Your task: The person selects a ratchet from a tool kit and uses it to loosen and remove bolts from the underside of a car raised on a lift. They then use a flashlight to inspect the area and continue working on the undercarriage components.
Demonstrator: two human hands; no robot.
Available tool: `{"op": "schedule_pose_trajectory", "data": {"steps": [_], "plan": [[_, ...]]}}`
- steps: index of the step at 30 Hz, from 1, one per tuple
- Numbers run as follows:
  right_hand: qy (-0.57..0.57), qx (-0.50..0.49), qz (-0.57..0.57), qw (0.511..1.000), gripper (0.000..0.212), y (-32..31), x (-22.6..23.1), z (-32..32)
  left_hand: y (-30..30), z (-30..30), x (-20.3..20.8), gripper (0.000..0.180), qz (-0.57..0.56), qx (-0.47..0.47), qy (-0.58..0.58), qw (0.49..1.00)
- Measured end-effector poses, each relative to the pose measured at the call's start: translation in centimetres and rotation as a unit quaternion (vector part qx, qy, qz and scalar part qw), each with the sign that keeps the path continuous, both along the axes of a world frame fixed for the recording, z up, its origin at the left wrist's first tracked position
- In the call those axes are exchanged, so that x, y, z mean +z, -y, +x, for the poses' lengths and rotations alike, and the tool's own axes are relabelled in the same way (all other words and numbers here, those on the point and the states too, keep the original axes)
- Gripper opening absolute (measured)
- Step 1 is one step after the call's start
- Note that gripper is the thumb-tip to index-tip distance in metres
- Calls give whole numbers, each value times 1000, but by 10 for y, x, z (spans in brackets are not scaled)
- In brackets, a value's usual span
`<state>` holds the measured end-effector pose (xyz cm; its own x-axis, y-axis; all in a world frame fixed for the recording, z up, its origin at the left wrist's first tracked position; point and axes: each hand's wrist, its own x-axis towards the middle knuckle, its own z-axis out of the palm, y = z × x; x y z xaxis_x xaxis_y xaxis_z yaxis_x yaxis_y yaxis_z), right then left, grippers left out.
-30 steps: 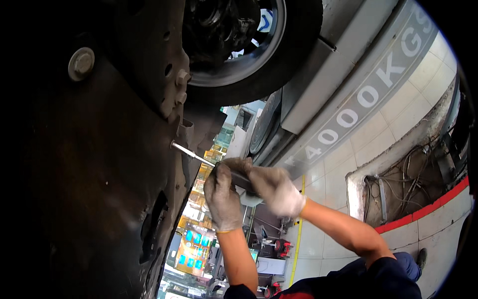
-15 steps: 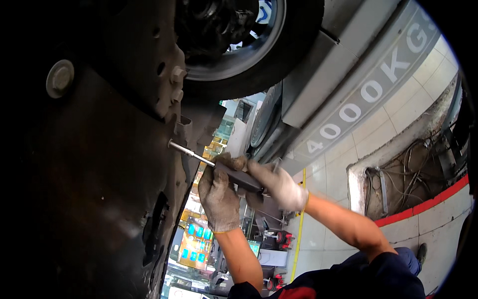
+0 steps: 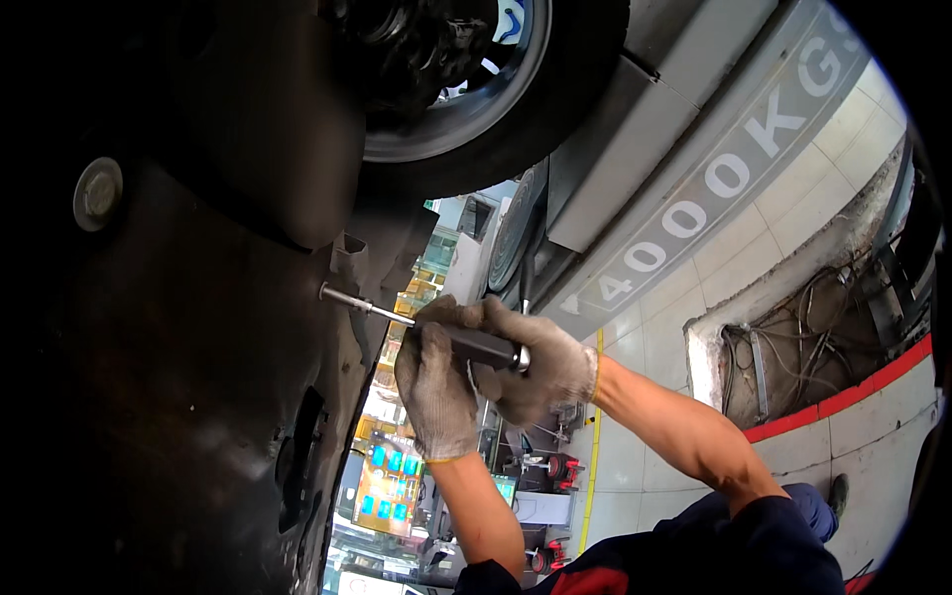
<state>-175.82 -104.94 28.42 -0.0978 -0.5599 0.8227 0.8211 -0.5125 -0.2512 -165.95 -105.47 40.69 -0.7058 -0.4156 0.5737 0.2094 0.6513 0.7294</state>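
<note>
A socket driver with a black handle [image 3: 484,347] and a thin silver shaft [image 3: 369,306] slants up to the left. Its socket tip meets the dark underbody panel [image 3: 228,327]; whatever fastener sits there is hidden. My left hand [image 3: 436,392], in a soiled knitted glove, is wrapped round the front of the handle where the shaft comes out. My right hand [image 3: 543,369], gloved likewise, closes round the rear part of the handle near its silver end, with some of its fingers hidden behind the tool.
Above hangs a wheel with a black tyre [image 3: 585,99]. A grey lift beam [image 3: 674,228] with large white markings runs along the right. Beyond it lies an open floor pit [image 3: 808,347] with cables and a red edge. A round pale plug [image 3: 98,194] sits in the underbody.
My right hand, blurred and higher on the handle before, now wraps its rear end. The view has shifted slightly, and the socket tip stays at the panel.
</note>
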Motion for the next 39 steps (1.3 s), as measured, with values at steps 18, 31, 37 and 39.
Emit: {"op": "schedule_pose_trajectory", "data": {"steps": [18,31,37,39], "plan": [[-17,-900,-26,435,30,-92,-8,29,41,-18,-31,49,186,-194,-86,959],[-360,-913,191,19,23,-145,7,49,27,-78,-95,54,445,-717,-159,512],[-501,-825,131,226,19,-87,20,-46,22,-60,-99,54,308,-499,-299,753],[-513,-752,160,382,23,-51,38,-78,-16,-62,-86,39,179,-91,-405,892]]}}
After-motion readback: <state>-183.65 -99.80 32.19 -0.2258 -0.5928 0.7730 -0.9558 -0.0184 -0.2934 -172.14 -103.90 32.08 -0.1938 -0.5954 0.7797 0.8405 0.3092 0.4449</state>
